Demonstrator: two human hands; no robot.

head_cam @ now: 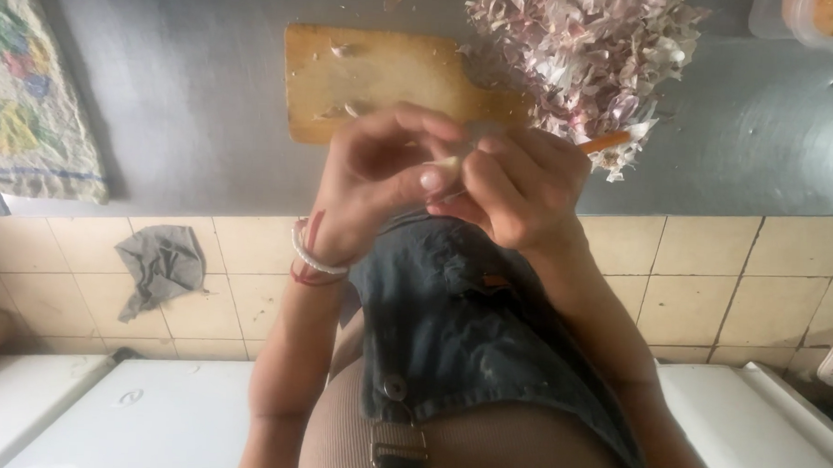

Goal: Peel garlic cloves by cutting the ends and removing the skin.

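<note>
Head view, and it comes in upside down: your body fills the lower middle, the steel counter [209, 88] runs across the top. Your left hand [377, 182] sits on the picture's left, the one with the white and red bands at the wrist, fingers curled in, pinching a pale garlic clove [448, 163] at the fingertips. Your right hand [524, 187] is closed around a small knife with an orange handle [607, 142]; the handle pokes out past your knuckles toward the peel heap, and the blade is mostly blurred where it meets the clove. So the clove lies right between your two hands, touching both, held in the air above the near edge of the wooden cutting board [367, 75]. A few scraps rest on that board. Just beside your right hand, the big pile of papery garlic skins [580, 46] spills over the board's corner and almost brushes the knife handle, so it's tight on that side. On your left the counter lies bare as far as a patterned cloth [29, 91] at its far end. Below the counter edge, tiled floor [710, 272] with a crumpled grey rag [162, 262].
</note>
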